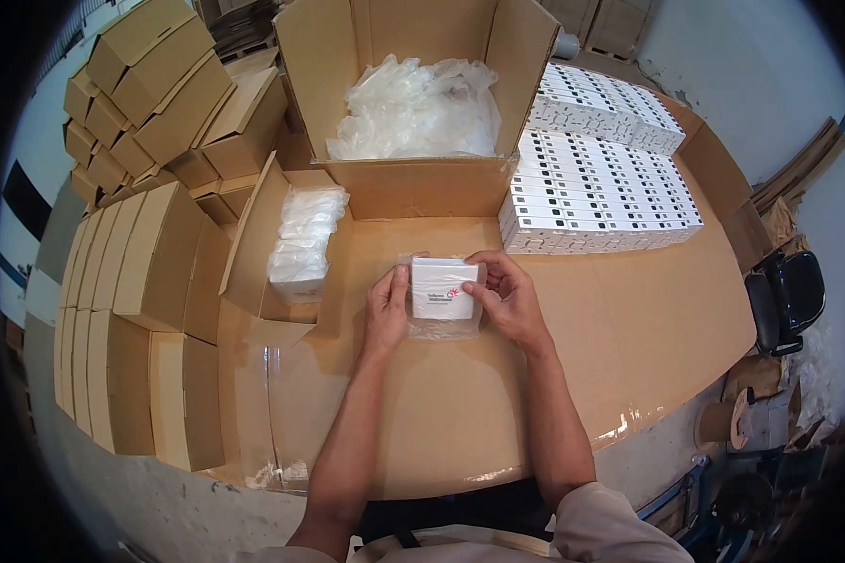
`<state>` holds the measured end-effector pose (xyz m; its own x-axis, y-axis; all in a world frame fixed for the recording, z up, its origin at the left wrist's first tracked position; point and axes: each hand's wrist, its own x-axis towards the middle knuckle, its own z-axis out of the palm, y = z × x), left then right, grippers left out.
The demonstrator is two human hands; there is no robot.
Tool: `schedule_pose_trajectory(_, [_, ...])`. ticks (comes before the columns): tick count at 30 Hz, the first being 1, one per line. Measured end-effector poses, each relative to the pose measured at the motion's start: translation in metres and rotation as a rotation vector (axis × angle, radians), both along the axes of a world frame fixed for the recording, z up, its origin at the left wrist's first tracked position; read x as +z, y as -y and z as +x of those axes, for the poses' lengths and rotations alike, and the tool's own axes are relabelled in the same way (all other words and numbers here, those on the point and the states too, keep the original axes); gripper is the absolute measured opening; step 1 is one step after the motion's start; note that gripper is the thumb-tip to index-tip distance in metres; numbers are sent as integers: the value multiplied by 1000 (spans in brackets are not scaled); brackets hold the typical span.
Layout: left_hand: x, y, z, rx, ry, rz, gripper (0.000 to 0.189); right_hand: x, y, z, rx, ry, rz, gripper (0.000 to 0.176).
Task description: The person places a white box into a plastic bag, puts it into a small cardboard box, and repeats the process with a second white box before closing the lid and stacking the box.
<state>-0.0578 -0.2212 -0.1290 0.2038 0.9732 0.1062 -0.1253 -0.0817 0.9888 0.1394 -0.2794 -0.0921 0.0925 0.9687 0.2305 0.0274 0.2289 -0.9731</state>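
A small white box with a red logo and dark print sits in a clear plastic bag, held low over the cardboard-covered table. My left hand grips its left edge, thumb along the side. My right hand pinches the bag and box at the right, the thumb on the front face and the fingers behind the upper corner. To the left stands an open narrow carton, with a row of bagged white boxes inside. Directly ahead, a large carton holds a heap of clear plastic bags.
Stacks of white boxes stand at the back right of the table. Brown cartons are piled along the left, with more behind. A black chair and a cable spool are beyond the right edge.
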Motion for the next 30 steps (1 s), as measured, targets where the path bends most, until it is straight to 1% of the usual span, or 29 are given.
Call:
schedule_pose_trajectory(3, [8,3,-2,-34,-9,21,46,-2,0,1,-29,17,7,25])
schedule_pose_trajectory(6, [12,5,-1,-59,18,1,46,-1,2,4,-54,105,-12,16])
schedule_pose_trajectory(9, [9,3,0,-45,22,82,47,-7,0,6,-67,106,15,11])
schedule_pose_trajectory(12, [10,5,-1,-52,45,65,48,-9,-1,7,-52,71,20,10])
schedule_pose_trajectory(15, [15,7,0,-86,102,43,49,-7,0,3,-64,-7,89,8])
schedule_pose_trajectory(18, [9,5,-2,-116,109,19,51,-5,1,2,-71,-63,81,6])
schedule_pose_trajectory(21, [7,4,-3,-132,120,8,52,-4,3,1,-44,-223,25,15])
schedule_pose_trajectory(24, [4,3,-1,-139,231,19,51,5,1,-3,-29,-290,52,32])
schedule_pose_trajectory(27, [1,2,3,-133,410,-22,50,25,8,-13,22,-309,-30,44])
schedule_pose_trajectory(30, [-7,-2,1,-150,510,-53,49,14,6,-7,103,-91,-140,48])
